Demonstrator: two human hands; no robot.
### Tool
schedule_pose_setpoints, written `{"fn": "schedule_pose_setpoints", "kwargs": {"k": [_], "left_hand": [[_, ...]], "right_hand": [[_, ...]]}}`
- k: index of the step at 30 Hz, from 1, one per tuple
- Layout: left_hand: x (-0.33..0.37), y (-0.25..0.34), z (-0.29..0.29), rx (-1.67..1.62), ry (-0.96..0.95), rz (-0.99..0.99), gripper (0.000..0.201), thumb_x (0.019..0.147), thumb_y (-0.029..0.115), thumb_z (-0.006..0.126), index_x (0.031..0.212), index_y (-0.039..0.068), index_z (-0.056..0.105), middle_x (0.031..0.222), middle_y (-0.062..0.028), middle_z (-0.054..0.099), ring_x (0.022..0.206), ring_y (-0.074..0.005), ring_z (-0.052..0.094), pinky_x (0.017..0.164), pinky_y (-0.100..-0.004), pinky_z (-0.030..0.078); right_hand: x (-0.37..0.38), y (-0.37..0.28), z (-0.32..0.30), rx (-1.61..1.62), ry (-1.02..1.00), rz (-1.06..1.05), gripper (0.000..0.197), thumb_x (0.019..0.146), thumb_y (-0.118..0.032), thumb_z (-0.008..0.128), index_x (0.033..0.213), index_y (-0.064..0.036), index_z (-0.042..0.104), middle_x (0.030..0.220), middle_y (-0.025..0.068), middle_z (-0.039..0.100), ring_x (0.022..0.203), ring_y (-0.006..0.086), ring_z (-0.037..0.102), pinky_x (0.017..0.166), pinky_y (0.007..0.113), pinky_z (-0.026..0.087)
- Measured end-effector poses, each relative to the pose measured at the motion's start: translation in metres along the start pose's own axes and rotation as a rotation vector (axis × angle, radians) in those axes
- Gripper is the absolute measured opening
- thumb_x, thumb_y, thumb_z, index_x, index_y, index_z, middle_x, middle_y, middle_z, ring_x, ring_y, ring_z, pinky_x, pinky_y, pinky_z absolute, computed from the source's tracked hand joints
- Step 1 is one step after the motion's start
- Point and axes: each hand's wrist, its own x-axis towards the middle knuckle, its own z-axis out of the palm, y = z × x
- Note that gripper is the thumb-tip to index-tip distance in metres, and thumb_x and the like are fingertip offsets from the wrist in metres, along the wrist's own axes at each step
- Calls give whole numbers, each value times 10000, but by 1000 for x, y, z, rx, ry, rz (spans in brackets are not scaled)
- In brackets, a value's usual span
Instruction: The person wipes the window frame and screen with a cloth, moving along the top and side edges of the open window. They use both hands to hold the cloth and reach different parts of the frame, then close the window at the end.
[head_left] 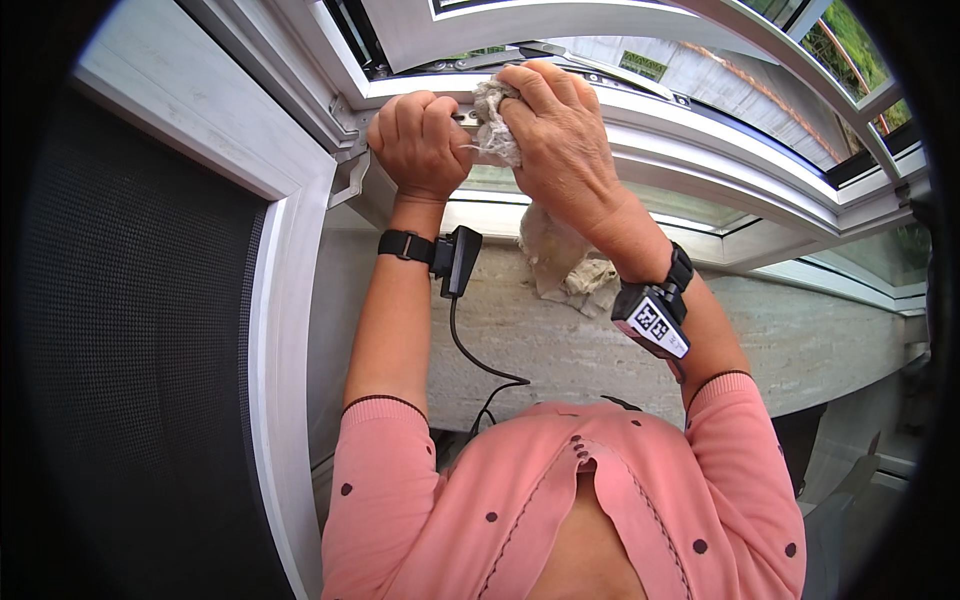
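Note:
At the white window frame [680, 140], my right hand [562, 140] presses a crumpled, frayed grey-white rag [494, 128] between thumb and fingers. Just left of it, my left hand [418, 148] is closed in a fist at the same rail. A small metal piece [466, 119] shows between that fist and the rag. What the left fingers wrap round is hidden beneath them. Both wrists carry black straps with small devices.
Below the window lies a pale stone sill [560, 350], with a crumpled plastic bag [548, 245] and a beige cloth [592, 280] on it. A dark mesh screen [140, 300] in a white frame stands on the left. An open window sash [850, 90] is at upper right. A black cable [480, 362] hangs from the left wrist.

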Motion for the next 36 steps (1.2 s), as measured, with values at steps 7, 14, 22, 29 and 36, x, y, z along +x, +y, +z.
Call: {"fn": "schedule_pose_setpoints", "kwargs": {"k": [7, 14, 22, 29, 36], "left_hand": [[6, 3, -4, 21, -34, -10, 129, 786, 193, 546, 903, 179, 598, 971, -10, 575, 948, -245, 564, 856, -399, 385], [-3, -2, 3, 15, 27, 8, 106, 812, 191, 517, 891, 185, 587, 950, -10, 592, 927, -241, 570, 850, -406, 377], [6, 2, -4, 26, -40, 6, 135, 778, 176, 530, 895, 183, 595, 951, -8, 576, 941, -245, 560, 853, -406, 381], [0, -1, 0, 17, -5, 4, 143, 772, 162, 529, 893, 188, 601, 953, 0, 575, 951, -238, 564, 845, -401, 377], [0, 0, 2, 117, 22, -25, 135, 882, 261, 541, 849, 135, 575, 939, -27, 592, 926, -261, 566, 835, -413, 368]], "right_hand": [[5, 34, -16, 241, -150, -8, 342, 637, -168, 814, 959, -86, 734, 1181, 42, 601, 1235, 249, 491, 1073, 443, 348], [-2, 16, 0, 223, -88, 28, 462, 638, -321, 856, 992, -61, 711, 1279, 88, 570, 1306, 286, 435, 1074, 452, 331], [-6, 42, -13, -26, -64, -58, 395, 662, -414, 795, 879, -88, 746, 1103, 46, 590, 1184, 233, 490, 1083, 488, 297], [-12, 73, -58, 111, 52, 287, 269, 727, -243, 752, 909, -49, 711, 1078, 49, 610, 1047, 241, 547, 918, 426, 420], [57, -2, 43, 329, -171, 181, 112, 782, -109, 637, 869, -41, 657, 980, 97, 634, 915, 303, 614, 783, 392, 508]]}}
